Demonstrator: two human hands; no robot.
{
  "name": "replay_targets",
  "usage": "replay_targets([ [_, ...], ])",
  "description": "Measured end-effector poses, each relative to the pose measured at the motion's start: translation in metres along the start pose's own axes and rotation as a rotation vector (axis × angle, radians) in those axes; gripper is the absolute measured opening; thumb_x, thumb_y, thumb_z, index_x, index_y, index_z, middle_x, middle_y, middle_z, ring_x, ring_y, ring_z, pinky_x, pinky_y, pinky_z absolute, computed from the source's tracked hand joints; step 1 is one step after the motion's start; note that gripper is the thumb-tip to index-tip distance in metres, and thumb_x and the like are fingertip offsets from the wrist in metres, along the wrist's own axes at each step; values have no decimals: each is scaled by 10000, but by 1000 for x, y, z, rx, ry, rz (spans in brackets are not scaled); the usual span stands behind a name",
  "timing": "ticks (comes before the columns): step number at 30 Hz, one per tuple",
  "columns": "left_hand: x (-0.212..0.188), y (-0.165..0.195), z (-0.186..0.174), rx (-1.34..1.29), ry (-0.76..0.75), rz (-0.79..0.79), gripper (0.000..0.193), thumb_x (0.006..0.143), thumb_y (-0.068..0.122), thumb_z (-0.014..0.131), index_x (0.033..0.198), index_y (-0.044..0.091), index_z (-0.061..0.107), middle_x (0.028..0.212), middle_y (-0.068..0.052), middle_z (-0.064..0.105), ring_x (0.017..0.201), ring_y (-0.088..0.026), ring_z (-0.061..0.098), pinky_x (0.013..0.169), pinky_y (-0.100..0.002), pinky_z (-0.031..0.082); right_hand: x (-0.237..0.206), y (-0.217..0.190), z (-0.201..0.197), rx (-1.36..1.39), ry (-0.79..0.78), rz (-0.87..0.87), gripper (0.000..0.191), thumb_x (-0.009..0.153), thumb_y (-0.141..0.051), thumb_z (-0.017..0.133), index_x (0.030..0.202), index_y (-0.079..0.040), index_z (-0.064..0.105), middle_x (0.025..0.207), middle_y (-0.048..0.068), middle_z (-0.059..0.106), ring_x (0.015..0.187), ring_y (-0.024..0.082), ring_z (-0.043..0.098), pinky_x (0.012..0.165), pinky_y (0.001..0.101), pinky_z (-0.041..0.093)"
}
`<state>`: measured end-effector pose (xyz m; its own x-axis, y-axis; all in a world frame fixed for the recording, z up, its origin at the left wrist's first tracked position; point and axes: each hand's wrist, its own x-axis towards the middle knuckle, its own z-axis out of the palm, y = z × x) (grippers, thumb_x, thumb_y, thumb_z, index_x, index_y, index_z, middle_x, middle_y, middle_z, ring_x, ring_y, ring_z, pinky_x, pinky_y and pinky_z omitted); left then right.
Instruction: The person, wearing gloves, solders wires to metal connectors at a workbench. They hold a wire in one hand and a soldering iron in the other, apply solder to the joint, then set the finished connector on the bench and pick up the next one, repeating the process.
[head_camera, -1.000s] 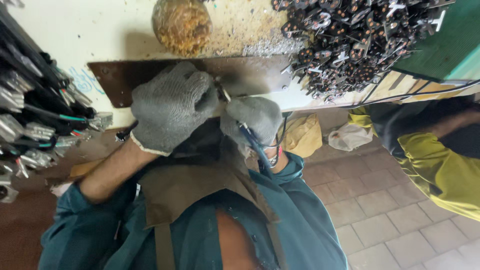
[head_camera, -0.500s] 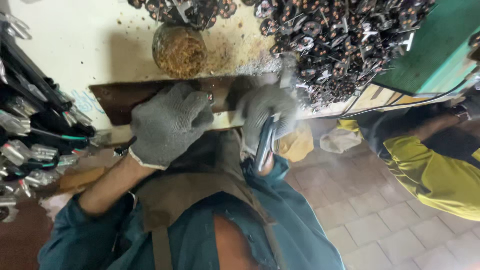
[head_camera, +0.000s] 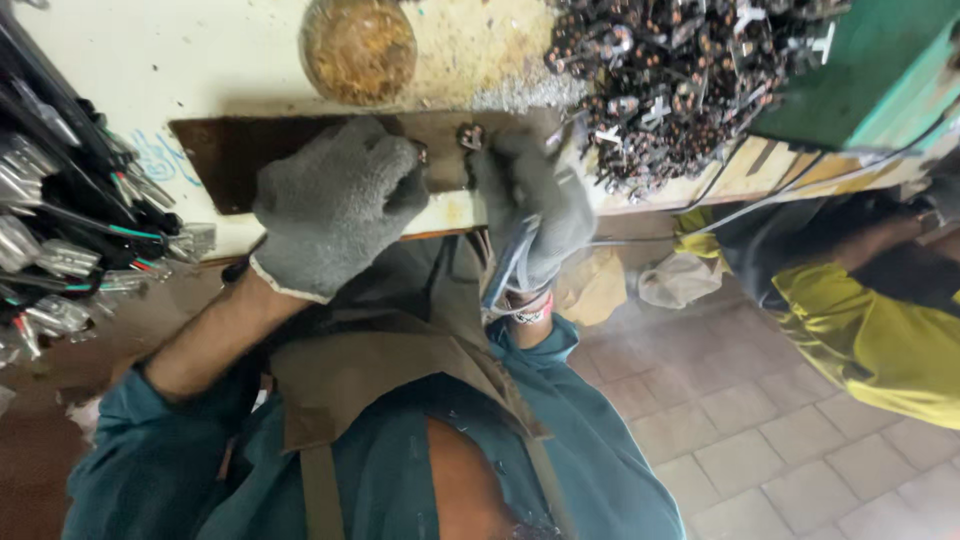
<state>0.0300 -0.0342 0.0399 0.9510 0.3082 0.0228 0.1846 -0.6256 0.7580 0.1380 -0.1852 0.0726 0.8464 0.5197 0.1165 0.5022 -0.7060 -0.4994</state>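
Both gloved hands fisted at table (head_camera: 120, 90) edge: my left hand (head_camera: 335, 205) on brown plate (head_camera: 225, 150), right hand (head_camera: 535, 205) gripping pliers (head_camera: 505, 275) beside it

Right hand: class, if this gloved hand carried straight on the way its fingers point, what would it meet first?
Most likely the small metal piece on the brown plate just ahead of the right hand; beyond lies the heap of metal scraps. Depth is uncertain.

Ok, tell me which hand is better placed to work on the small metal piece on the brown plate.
Right. The right hand grips a blue-handled tool right beside the small metal piece; the left hand is a closed fist on the brown plate nearby.
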Motion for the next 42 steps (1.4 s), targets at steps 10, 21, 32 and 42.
replay_targets([
  [10,-10,2,-8,40,2,-6,129,929,179,787,1013,141,696,942,-77,640,819,-296,671,685,-424,538,10,3,-14,275,-79,-259,437,901,28,835,1222,-129,583,1222,103,723,1033,252,716,866,332,604],
  [21,-2,-3,-14,49,-14,7,135,898,191,796,989,151,705,942,-68,649,781,-288,668,641,-421,512,19,26,-19,67,-252,-395,291,890,-56,837,1123,-143,686,1128,70,717,1067,305,716,857,412,595],
  [32,4,11,-10,32,8,-46,109,930,171,788,939,161,679,925,-62,659,818,-291,678,700,-414,541,10,10,-24,72,-246,-312,149,875,-128,773,977,-67,683,1131,272,719,947,390,741,833,427,590],
  [42,4,17,-2,121,-55,-5,133,887,211,791,957,143,700,935,-70,660,782,-287,670,642,-417,532,-41,43,5,637,-371,148,167,842,-3,680,683,-16,632,699,152,659,661,287,687,634,356,534],
])
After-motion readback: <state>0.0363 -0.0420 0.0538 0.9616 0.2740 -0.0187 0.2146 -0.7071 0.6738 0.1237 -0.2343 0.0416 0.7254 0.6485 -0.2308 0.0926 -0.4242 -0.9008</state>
